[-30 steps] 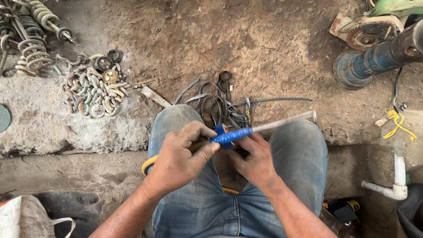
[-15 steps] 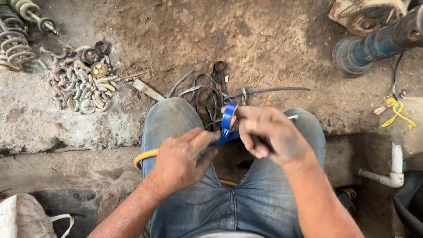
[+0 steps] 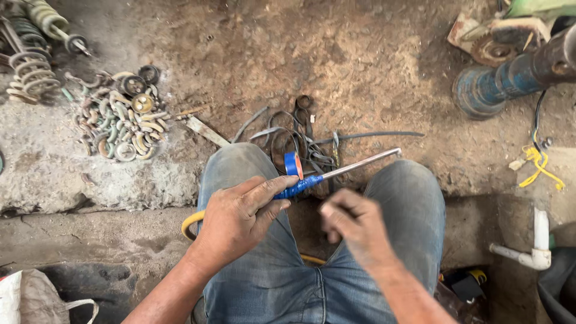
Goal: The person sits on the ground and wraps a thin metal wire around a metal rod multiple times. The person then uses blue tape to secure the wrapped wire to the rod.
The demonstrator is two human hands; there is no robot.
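The dirt floor [image 3: 372, 66] fills most of the view, with a concrete slab [image 3: 108, 180] at the left. A blue pipe-like machine part [image 3: 510, 78] lies at the upper right. The person sits with knees apart in blue jeans [image 3: 276, 282]. On the slab lies a heap of metal rings and washers [image 3: 123, 123], with coil springs [image 3: 33, 72] beyond it. A tangle of dark cables [image 3: 300, 141] lies on the floor just past the knees. The left hand [image 3: 240, 219] has its grip closed around a thin metal rod [image 3: 360, 165], which slants up to the right between the knees; the held part is wrapped in blue tape [image 3: 300, 186]. A roll of blue tape [image 3: 293, 164] hangs at the wrapped end, just beside the left fingertips. The right hand [image 3: 354, 225] (blurred) hovers below the rod, apart from it, fingers curled on nothing I can see.
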